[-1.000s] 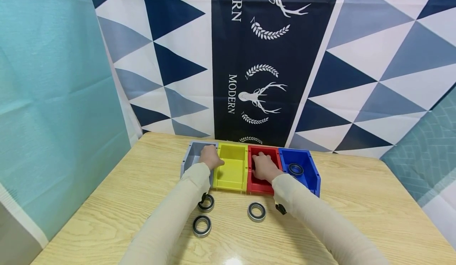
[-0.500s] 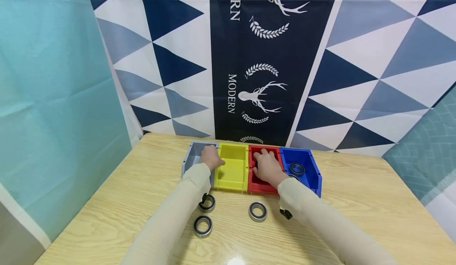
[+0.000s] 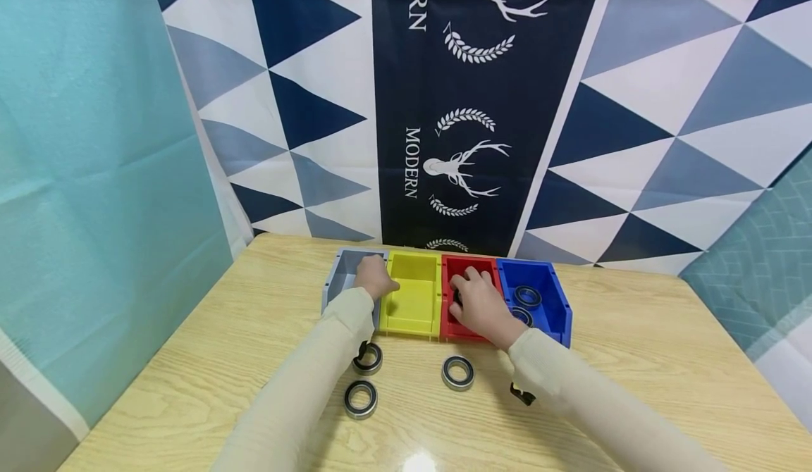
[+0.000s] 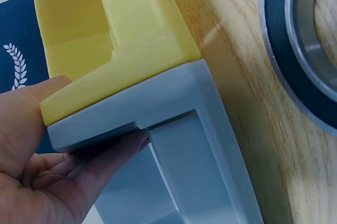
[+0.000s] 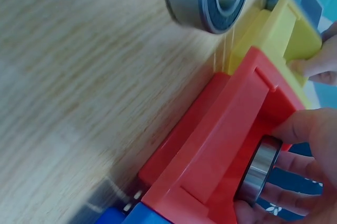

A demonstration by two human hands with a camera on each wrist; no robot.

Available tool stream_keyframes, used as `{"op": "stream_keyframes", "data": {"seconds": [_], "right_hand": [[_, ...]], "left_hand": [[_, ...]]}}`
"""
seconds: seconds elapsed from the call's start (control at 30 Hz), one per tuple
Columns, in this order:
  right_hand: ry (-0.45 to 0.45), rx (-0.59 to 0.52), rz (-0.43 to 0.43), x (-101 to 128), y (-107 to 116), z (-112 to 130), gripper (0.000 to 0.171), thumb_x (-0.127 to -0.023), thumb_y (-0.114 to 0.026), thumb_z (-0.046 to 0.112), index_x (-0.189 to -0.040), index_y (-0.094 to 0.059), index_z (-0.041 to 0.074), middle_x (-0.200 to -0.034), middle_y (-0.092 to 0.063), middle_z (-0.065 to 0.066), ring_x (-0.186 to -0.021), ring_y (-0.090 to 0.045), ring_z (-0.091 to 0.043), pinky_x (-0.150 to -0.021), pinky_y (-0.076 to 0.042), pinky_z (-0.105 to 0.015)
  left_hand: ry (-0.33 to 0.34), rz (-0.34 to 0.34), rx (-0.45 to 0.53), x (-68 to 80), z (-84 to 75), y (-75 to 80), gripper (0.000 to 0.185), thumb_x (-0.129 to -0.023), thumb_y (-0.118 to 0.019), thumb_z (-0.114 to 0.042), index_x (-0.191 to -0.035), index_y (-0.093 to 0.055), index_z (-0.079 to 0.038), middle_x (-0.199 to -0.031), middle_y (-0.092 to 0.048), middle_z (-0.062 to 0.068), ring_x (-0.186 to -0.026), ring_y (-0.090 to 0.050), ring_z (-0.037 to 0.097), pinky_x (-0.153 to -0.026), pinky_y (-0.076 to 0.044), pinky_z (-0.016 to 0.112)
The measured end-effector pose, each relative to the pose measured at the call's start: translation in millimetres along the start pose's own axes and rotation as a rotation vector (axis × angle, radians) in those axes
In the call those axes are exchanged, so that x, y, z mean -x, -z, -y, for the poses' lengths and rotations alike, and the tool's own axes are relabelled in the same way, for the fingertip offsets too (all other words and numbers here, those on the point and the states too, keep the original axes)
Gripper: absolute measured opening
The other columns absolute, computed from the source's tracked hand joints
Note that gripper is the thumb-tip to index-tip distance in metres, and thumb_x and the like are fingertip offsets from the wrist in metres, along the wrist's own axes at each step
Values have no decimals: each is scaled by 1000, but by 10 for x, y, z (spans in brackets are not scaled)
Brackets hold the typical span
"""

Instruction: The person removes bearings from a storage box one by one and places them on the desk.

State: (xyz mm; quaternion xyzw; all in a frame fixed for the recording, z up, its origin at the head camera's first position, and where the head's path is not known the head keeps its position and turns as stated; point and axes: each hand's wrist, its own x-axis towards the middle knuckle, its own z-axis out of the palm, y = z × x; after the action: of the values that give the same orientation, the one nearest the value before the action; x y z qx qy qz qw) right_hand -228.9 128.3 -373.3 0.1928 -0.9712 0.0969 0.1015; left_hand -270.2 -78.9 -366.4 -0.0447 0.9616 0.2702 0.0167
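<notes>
The right hand [image 3: 480, 305] lay over the red bin [image 3: 458, 329], fingers curled round a bearing [image 5: 258, 171]. Only the right wrist view showed that bearing clearly, its steel rim pinched between thumb and fingers just inside the red bin's front wall; from the head view the hand covered all but a dark sliver of it. The left hand [image 3: 376, 280] gripped the wall where the grey bin [image 3: 340, 275] met the yellow bin [image 3: 415, 296]. The left wrist view showed the fingers tucked inside the grey bin and the thumb against the yellow one, which the head view could not resolve.

Two bearings lay in the blue bin [image 3: 548, 289], seen only from the head. On the wooden table [image 3: 634, 359] three loose bearings lay in front of the bins: one [image 3: 458, 373] below the red bin, two [image 3: 361, 399] by the left sleeve.
</notes>
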Motion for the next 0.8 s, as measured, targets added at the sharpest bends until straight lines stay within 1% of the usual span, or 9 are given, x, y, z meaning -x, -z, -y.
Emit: {"op": "stream_keyframes", "data": {"seconds": [0.13,0.23,0.37,0.47,0.6,0.7,0.8], "right_hand": [[27,1,-16,93,37,24,35,-82,-71,20,-114,-65,7,-101,-58,-12,-87,-48,-25,-79,-50,-36],[56,-8,-33,169,71,47,30,-80,-71,18,-107,-66,7,-94,-57,-10,-83,-47,-23,-74,-47,-33],[85,-9,-40,270,99,82,23,-79,-71,16,-100,-65,8,-91,-57,-9,-81,-47,-22,-72,-46,-33],[89,-8,-21,344,105,108,22,-79,-71,15,-99,-65,9,-92,-57,-8,-83,-47,-22,-73,-49,-33],[99,-40,25,446,118,138,22,-78,-72,16,-99,-66,10,-92,-57,-6,-83,-48,-20,-71,-50,-31],[129,-77,52,525,136,158,21,-77,-74,16,-96,-67,11,-90,-57,-4,-81,-48,-17,-69,-50,-27],[188,-104,61,607,149,174,18,-77,-74,14,-92,-67,11,-87,-57,-2,-79,-47,-14,-66,-48,-25]], "left_hand": [[9,3,4,-13,6,-1,23,-79,-77,-21,-78,-67,-1,-83,-69,12,-69,-58,18,-70,-55,31],[14,5,4,-12,10,0,23,-79,-77,-21,-78,-67,-1,-83,-69,12,-69,-57,18,-70,-55,31],[14,2,3,-17,18,-2,24,-79,-77,-21,-82,-68,0,-85,-69,12,-70,-57,18,-72,-56,32],[14,2,4,-25,23,-5,24,-79,-77,-21,-84,-68,0,-85,-68,12,-71,-57,18,-73,-56,32],[11,5,3,-18,22,-4,24,-79,-77,-21,-82,-67,0,-82,-67,10,-70,-56,17,-72,-55,31],[7,9,3,-14,16,1,23,-79,-77,-22,-78,-66,-1,-78,-64,9,-69,-55,17,-70,-54,30],[8,13,11,-18,9,8,23,-79,-77,-21,-76,-65,-2,-75,-63,8,-67,-54,17,-68,-52,30]]}}
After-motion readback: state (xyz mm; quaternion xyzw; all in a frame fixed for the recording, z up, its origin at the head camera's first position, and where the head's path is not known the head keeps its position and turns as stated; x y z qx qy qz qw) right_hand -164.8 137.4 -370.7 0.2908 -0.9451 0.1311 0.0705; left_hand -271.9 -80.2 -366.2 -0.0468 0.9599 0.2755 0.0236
